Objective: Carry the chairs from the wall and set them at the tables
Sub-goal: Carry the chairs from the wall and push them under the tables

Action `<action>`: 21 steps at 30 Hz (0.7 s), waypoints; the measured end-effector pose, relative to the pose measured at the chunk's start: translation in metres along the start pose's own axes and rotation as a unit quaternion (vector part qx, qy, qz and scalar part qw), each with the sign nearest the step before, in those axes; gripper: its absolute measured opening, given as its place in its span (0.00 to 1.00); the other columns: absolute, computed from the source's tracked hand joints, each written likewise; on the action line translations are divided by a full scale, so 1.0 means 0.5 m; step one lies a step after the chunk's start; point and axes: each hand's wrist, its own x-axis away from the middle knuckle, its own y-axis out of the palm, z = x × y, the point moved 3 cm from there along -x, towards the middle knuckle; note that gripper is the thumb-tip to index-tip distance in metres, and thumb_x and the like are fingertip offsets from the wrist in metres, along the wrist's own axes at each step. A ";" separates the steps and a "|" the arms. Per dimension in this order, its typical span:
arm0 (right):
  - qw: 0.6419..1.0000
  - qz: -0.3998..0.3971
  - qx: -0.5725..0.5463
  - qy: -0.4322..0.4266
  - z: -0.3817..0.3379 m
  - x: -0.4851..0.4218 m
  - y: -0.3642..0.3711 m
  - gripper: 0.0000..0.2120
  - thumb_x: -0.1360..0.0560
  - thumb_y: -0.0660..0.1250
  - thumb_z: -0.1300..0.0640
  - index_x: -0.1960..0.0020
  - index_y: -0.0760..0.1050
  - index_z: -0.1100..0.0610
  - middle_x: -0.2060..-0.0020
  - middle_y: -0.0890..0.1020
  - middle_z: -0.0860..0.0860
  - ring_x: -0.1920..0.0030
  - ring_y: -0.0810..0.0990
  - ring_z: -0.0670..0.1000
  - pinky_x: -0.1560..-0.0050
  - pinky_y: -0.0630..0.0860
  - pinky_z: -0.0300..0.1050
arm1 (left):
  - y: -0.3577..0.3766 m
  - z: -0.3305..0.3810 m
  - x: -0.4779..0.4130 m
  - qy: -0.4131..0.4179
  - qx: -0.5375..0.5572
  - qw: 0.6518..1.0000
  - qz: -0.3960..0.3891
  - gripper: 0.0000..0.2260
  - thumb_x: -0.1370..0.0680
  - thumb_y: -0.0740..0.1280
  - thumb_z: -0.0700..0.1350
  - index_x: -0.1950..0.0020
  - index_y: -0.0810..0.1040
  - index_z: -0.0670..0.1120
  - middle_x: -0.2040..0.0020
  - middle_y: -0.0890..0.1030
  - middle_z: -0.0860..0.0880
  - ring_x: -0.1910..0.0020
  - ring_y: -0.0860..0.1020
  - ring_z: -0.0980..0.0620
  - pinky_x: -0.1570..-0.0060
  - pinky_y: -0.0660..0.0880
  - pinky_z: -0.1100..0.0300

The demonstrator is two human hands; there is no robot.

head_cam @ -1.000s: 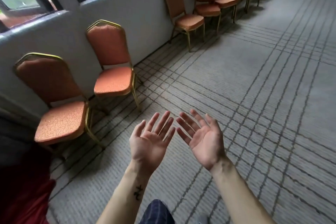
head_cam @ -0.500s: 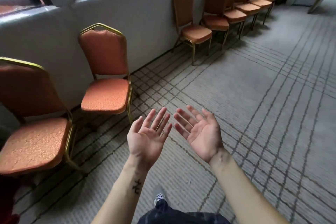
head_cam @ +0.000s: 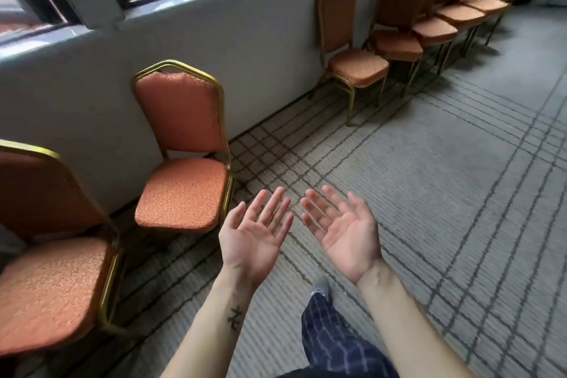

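The middle chair point(head_cam: 181, 193) — orange padding, gold frame, back to the wall point(head_cam: 245, 49) — stands on the carpet point(head_cam: 429, 193) just left of the left hand point(head_cam: 254, 236). A like near chair point(head_cam: 46, 285) stands lower left, and a row point(head_cam: 441, 17) farther along the wall. The left hand and the right hand point(head_cam: 346, 233) lie palm-up, fingers spread, holding nothing.

I log orange-upholstered chairs with gold metal frames, all upright, backs to the wall point(head_cam: 260, 49). Nearest chair point(head_cam: 46, 279): lower left of frame, cut off by the edge. Second chair point(head_cam: 184, 190): left of centre, near the first but apart. Third chair point(head_cam: 356, 66): upper centre-right, standing alone. Row of chairs point(head_cam: 445, 21): upper right, seats packed close, somewhat blurred.
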 end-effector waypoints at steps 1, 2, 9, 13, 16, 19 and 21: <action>1.000 -0.003 0.000 0.002 -0.014 -0.041 0.009 0.26 0.18 0.57 0.45 0.26 0.70 0.59 0.35 0.81 0.62 0.36 0.81 0.60 0.36 0.75 0.56 | 0.012 0.008 -0.034 0.004 -0.003 1.000 0.004 0.23 0.16 0.55 0.53 0.24 0.69 0.44 0.31 0.79 0.39 0.32 0.79 0.38 0.26 0.67 0.43; 1.000 -0.004 -0.001 0.007 -0.034 -0.095 0.027 0.26 0.18 0.57 0.45 0.26 0.69 0.60 0.36 0.81 0.62 0.37 0.81 0.61 0.35 0.75 0.56 | 0.030 0.023 -0.078 0.010 -0.005 1.000 0.007 0.23 0.16 0.55 0.53 0.24 0.69 0.44 0.31 0.79 0.39 0.32 0.79 0.38 0.28 0.68 0.43; 0.992 -0.087 0.057 0.067 -0.154 -0.407 0.224 0.24 0.16 0.55 0.47 0.26 0.69 0.60 0.37 0.82 0.63 0.36 0.81 0.61 0.33 0.74 0.55 | 0.171 0.151 -0.337 0.084 0.027 0.995 0.045 0.23 0.17 0.57 0.51 0.24 0.70 0.43 0.32 0.79 0.37 0.31 0.78 0.39 0.26 0.68 0.44; 0.989 -0.113 0.051 0.085 -0.193 -0.510 0.294 0.24 0.16 0.55 0.47 0.26 0.69 0.59 0.36 0.81 0.62 0.35 0.80 0.61 0.31 0.73 0.56 | 0.213 0.215 -0.420 0.111 0.043 0.992 0.043 0.23 0.17 0.56 0.51 0.25 0.70 0.43 0.32 0.79 0.37 0.32 0.78 0.39 0.25 0.67 0.44; 0.988 -0.103 0.065 0.095 -0.220 -0.628 0.339 0.24 0.16 0.55 0.47 0.26 0.69 0.59 0.36 0.81 0.62 0.35 0.81 0.60 0.32 0.73 0.56 | 0.239 0.279 -0.519 0.131 0.045 0.988 0.064 0.23 0.17 0.56 0.51 0.24 0.70 0.43 0.31 0.79 0.38 0.32 0.79 0.38 0.25 0.66 0.43; 0.986 -0.099 0.079 0.107 -0.229 -0.763 0.390 0.24 0.16 0.54 0.47 0.26 0.69 0.59 0.37 0.82 0.62 0.36 0.82 0.60 0.33 0.74 0.56 | 0.250 0.353 -0.644 0.146 0.049 0.986 0.071 0.23 0.16 0.55 0.51 0.24 0.69 0.43 0.31 0.79 0.38 0.32 0.78 0.38 0.27 0.68 0.43; 0.985 -0.098 0.091 0.111 -0.236 -0.849 0.448 0.24 0.17 0.55 0.48 0.26 0.69 0.59 0.37 0.82 0.62 0.36 0.82 0.60 0.32 0.74 0.56 | 0.267 0.408 -0.729 0.140 0.054 0.986 0.067 0.23 0.16 0.55 0.51 0.24 0.70 0.43 0.32 0.80 0.38 0.32 0.78 0.38 0.28 0.69 0.43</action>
